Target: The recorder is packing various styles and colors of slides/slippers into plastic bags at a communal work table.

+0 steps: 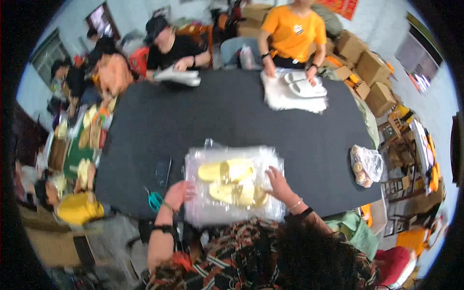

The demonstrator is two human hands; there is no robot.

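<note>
A pair of pale yellow slippers (226, 172) lies in front of me, apparently inside or beneath clear plastic. Under them is a stack of clear plastic bags (203, 210) near the table's front edge. My left hand (179, 194) rests at the left edge of the stack, its slightly blurred fingers stretched onto the plastic. On the opposite side, my right hand (280, 185) is open, fingers spread over the right edge beside the slippers. Neither hand visibly grips anything.
Teal-handled scissors (154, 200) and a dark phone (163, 170) lie left of the stack on the black table (217, 111). A bag of round items (366, 166) sits at the right. Across, a person in orange (295, 36) handles white slippers (307, 86); another holds white items (178, 76).
</note>
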